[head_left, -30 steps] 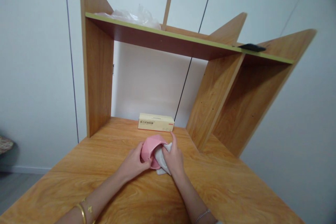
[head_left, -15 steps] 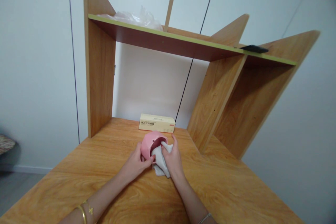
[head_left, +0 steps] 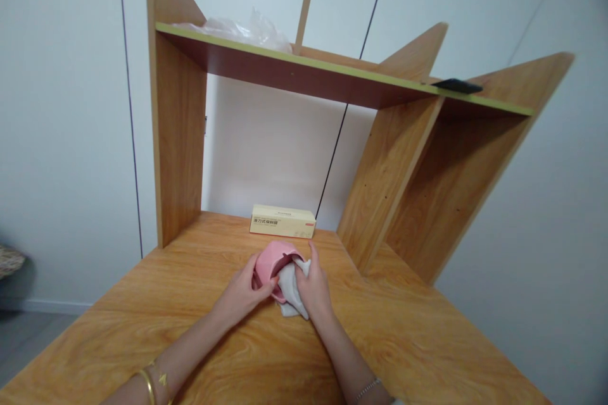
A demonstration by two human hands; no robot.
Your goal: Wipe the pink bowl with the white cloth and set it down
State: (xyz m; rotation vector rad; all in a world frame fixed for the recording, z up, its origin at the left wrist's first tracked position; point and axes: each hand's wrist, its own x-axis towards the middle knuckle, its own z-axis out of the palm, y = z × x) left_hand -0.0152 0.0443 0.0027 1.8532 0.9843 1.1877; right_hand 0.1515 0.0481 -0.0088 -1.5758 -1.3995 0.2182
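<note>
A pink bowl-like vessel (head_left: 274, 255) with a faceted outside and a small notch in its rim is tilted on its side above the desk, its opening facing right and toward me. My left hand (head_left: 247, 288) grips it from the left, thumb over the near rim. My right hand (head_left: 312, 286) pinches a white cloth (head_left: 291, 285) at the opening, pressing it against the inner right rim. Part of the cloth hangs below the bowl. The index finger of my right hand points up beside the rim. Fingers behind the bowl are hidden.
A long cream-coloured box (head_left: 283, 223) with printed lettering lies just behind the bowl on the wooden desk (head_left: 190, 304). Upright wooden panels (head_left: 179, 139) carry a shelf (head_left: 294, 66) above. On the shelf are a clear plastic bag (head_left: 247, 31) and a flat black object (head_left: 458, 86).
The bowl has turned slightly in my left hand, so its opening and notch sit further right. My left thumb has shifted a little left, and the cloth stays in my right hand.
</note>
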